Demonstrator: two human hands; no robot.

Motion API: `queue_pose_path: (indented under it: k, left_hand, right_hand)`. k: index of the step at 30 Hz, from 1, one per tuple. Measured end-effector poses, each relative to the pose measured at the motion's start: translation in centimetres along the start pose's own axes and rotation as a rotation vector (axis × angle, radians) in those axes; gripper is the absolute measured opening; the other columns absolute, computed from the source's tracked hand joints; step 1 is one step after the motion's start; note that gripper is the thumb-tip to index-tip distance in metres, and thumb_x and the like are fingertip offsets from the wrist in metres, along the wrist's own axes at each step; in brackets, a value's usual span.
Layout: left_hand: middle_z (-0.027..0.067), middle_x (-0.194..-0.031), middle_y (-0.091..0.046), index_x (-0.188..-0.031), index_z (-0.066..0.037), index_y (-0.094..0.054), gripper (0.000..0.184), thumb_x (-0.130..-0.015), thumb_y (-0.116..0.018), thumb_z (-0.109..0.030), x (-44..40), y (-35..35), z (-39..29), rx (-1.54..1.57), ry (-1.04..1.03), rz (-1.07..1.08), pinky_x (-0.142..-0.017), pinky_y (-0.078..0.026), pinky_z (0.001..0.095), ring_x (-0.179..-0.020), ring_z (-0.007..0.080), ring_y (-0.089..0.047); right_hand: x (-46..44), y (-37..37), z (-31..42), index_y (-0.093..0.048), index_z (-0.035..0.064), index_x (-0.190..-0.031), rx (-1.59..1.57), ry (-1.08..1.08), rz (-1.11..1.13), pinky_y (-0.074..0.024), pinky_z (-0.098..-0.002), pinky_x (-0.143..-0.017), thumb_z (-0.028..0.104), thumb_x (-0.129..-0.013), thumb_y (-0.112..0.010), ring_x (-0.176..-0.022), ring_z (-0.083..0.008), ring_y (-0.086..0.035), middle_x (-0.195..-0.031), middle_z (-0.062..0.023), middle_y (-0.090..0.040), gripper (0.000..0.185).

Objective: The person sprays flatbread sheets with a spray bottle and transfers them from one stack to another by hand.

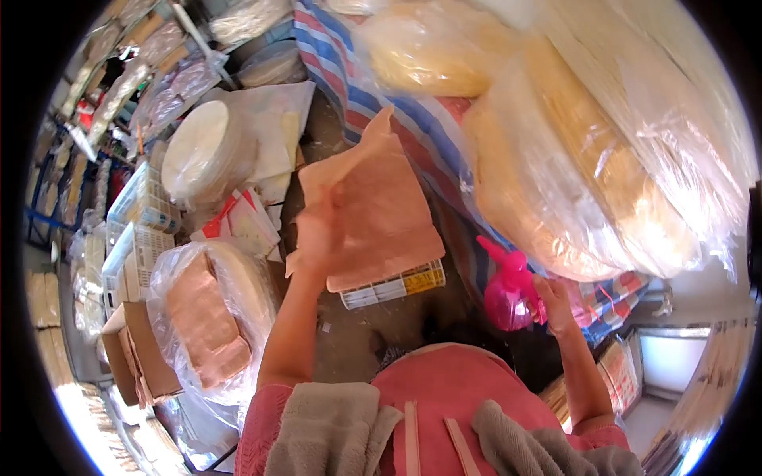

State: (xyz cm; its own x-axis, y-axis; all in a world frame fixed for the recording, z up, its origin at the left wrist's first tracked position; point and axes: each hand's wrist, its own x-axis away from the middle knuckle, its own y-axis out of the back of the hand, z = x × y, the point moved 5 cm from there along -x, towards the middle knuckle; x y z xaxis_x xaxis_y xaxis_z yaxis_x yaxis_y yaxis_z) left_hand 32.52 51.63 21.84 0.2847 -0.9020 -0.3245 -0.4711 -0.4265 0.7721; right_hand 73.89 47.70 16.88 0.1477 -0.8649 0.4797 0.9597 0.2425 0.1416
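Observation:
My right hand [554, 305] is wrapped round a bright pink, translucent spray bottle [512, 295], held upright on the right. My left hand [319, 226] is smeared by motion at the left side of a pinkish-tan, leather-like sheet [382, 210]; whether its fingers grip the sheet is unclear. One corner of the sheet sticks up at the far end. Beneath its near edge shows a white plastic crate [373, 296] with a yellow label. On the left, a smaller piece of the same tan material [208, 321] lies on a plastic-wrapped round bundle [252, 278].
Large plastic-wrapped yellowish rolls [548, 159] fill the right, beside a striped blue, red and white tarp [413, 127]. On the left are a wrapped cream roll [198, 151], white baskets [147, 246] and an open cardboard box [143, 349]. Stocked shelves stand farther left.

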Motion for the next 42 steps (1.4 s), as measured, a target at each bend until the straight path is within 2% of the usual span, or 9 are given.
queue_pose_path:
  k: [2, 4, 7, 12, 18, 20, 26, 32, 42]
  left_hand:
    - [0.0036, -0.082, -0.057, -0.092, -0.005, -0.053, 0.008, -0.087, -0.054, -0.011, 0.1, 3.9, 3.8, 0.148, -0.048, -0.324, -0.062, -0.046, 0.0308, -0.076, 0.0171, -0.055]
    - [0.0043, -0.084, -0.058, -0.094, -0.002, -0.053, 0.009, -0.091, -0.049, -0.01, 0.8, 7.7, 5.3, 0.981, -0.03, -0.534, -0.066, -0.046, 0.0289, -0.072, 0.0179, -0.054]
    - [0.0022, -0.096, -0.057, -0.099, 0.0, -0.053, 0.016, -0.094, -0.044, -0.012, 4.5, 7.4, 11.3, 1.016, 0.32, -0.624, -0.075, -0.046, 0.0289, -0.086, 0.0142, -0.054]
    - [0.008, -0.11, -0.057, -0.116, 0.001, -0.05, 0.027, -0.095, -0.044, -0.016, 15.5, -5.1, 21.0, 1.234, 0.82, -0.651, -0.086, -0.046, 0.0345, -0.099, 0.0202, -0.056]
    - [0.0104, -0.11, -0.058, -0.114, 0.003, -0.05, 0.028, -0.088, -0.052, -0.007, 23.4, -12.8, 24.0, 1.466, 1.156, -0.573, -0.087, -0.047, 0.0385, -0.1, 0.0256, -0.058]
    - [0.011, -0.11, -0.058, -0.114, 0.003, -0.051, 0.029, -0.086, -0.054, -0.004, 24.2, -13.5, 24.6, 1.571, 1.154, -0.517, -0.086, -0.048, 0.0392, -0.1, 0.0262, -0.058]
    - [0.0122, -0.11, -0.059, -0.112, 0.002, -0.052, 0.032, -0.081, -0.06, 0.001, 23.9, -13.9, 23.4, 1.69, 1.206, -0.438, -0.088, -0.048, 0.0402, -0.101, 0.0269, -0.058]
    - [0.0102, -0.11, -0.058, -0.114, -0.001, -0.052, 0.037, -0.079, -0.062, 0.002, 23.2, -14.4, 23.3, 1.707, 1.109, -0.483, -0.09, -0.047, 0.0401, -0.101, 0.0256, -0.057]
    - [0.0067, -0.099, -0.064, -0.101, -0.001, -0.058, 0.022, -0.08, -0.062, 0.003, 21.7, -10.9, 20.2, 1.519, 0.992, -0.657, -0.081, -0.049, 0.0319, -0.087, 0.017, -0.061]
  right_hand:
    - [0.0, -0.9, 0.7, -0.058, 0.0053, -0.072, -0.005, 0.022, 0.04, -0.0348, -0.0205, -0.039, 0.045, -0.09, -0.048, -0.043, -0.0077, -0.046, -0.054, -0.0006, -0.051, 0.045]
    - [-0.1, -1.6, 1.1, -0.059, 0.0048, -0.073, 0.009, 0.051, 0.069, -0.035, -0.0204, -0.04, 0.045, -0.091, -0.048, -0.044, -0.0077, -0.046, -0.054, -0.0008, -0.051, 0.045]
    - [-0.2, -3.4, 2.4, -0.059, 0.0039, -0.074, 0.005, 0.09, 0.143, -0.0352, -0.0211, -0.041, 0.046, -0.091, -0.046, -0.045, -0.0078, -0.047, -0.054, -0.0012, -0.051, 0.047]
    - [-0.5, -6.9, 5.5, -0.061, 0.0038, -0.079, 0.175, 0.045, 0.262, -0.0353, -0.0215, -0.041, 0.046, -0.091, -0.047, -0.045, -0.0074, -0.046, -0.055, -0.0003, -0.051, 0.046]
    - [-2.8, -11.5, 6.8, -0.063, 0.0054, -0.084, 0.549, -0.033, 0.469, -0.0349, -0.0232, -0.04, 0.045, -0.092, -0.047, -0.045, -0.0074, -0.045, -0.055, -0.0002, -0.049, 0.043]
    - [-3.7, -12.7, 7.5, -0.062, 0.0053, -0.084, 0.743, -0.039, 0.455, -0.0348, -0.0238, -0.04, 0.044, -0.092, -0.047, -0.045, -0.0078, -0.045, -0.055, -0.0002, -0.049, 0.043]
    - [-6.3, -13.1, 7.6, -0.064, 0.0057, -0.082, 0.304, 0.01, 0.243, -0.0342, -0.0233, -0.04, 0.043, -0.09, -0.05, -0.043, -0.008, -0.044, -0.055, 0.0006, -0.049, 0.04]
    - [-4.0, -20.1, 9.6, -0.063, 0.0044, -0.08, 0.74, 0.156, 0.657, -0.0362, -0.0201, -0.043, 0.037, -0.092, -0.05, -0.049, -0.0049, -0.048, -0.058, 0.0018, -0.053, 0.037]
    - [-9.5, -19.8, 10.0, -0.051, 0.0074, -0.072, 0.028, 0.007, 0.376, -0.0368, -0.0243, -0.036, 0.046, -0.091, -0.046, -0.038, -0.0129, -0.045, -0.052, -0.0032, -0.049, 0.043]
